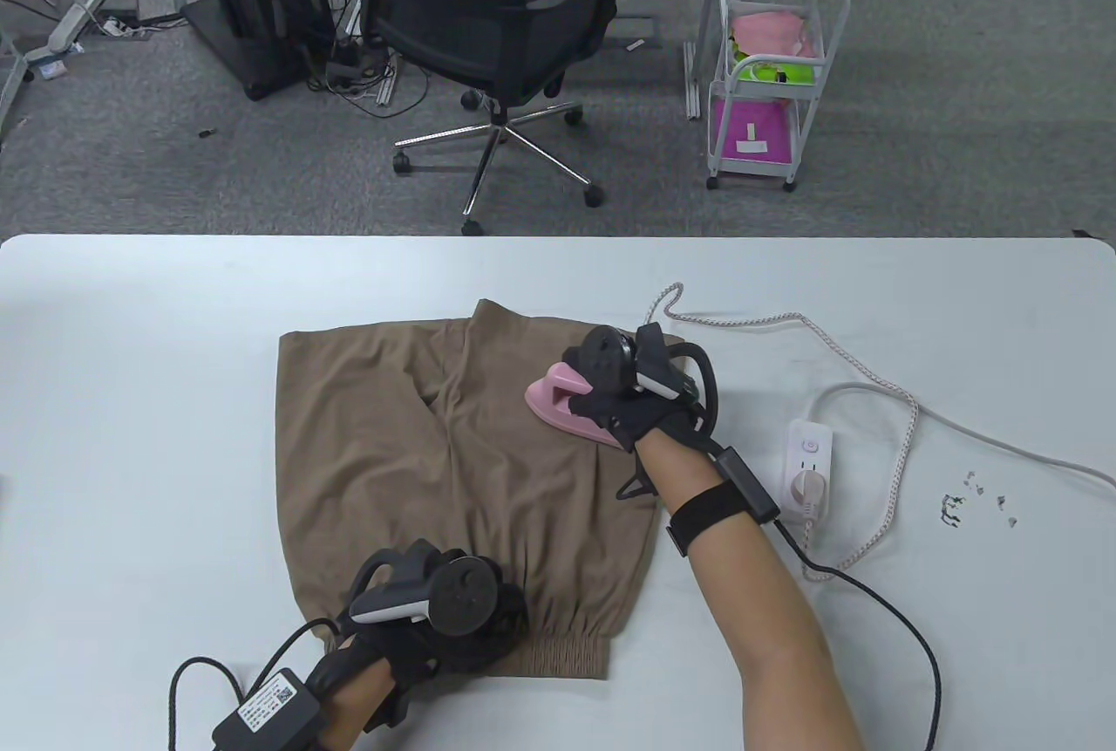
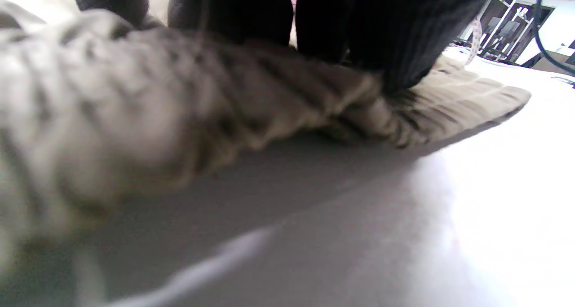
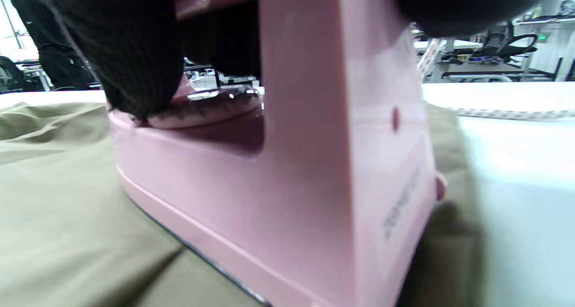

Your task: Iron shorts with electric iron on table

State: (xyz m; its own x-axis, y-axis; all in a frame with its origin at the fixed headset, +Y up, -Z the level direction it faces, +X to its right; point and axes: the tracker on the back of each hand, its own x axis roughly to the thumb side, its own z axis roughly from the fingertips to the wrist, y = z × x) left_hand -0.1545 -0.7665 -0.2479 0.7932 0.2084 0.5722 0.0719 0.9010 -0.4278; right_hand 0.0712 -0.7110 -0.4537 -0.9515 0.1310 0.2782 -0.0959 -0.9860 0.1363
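Brown shorts [image 1: 436, 454] lie flat on the white table [image 1: 131, 393], waistband toward the near edge. My right hand [image 1: 628, 402] grips the handle of a pink iron [image 1: 558, 402] that rests sole down on the shorts' far right leg. In the right wrist view the iron [image 3: 314, 163] fills the frame, with gloved fingers [image 3: 126, 51] wrapped around its handle, on the shorts [image 3: 58, 208]. My left hand [image 1: 453, 620] presses down on the gathered waistband [image 1: 558, 646]. In the left wrist view the fingers [image 2: 395, 37] rest on the ribbed waistband [image 2: 224, 96].
The iron's braided cord [image 1: 785, 324] loops across the table on the right to a white power strip [image 1: 806, 472]. A few small bits [image 1: 976, 502] lie at the far right. An office chair [image 1: 497, 18] and a white cart [image 1: 767, 79] stand beyond the table.
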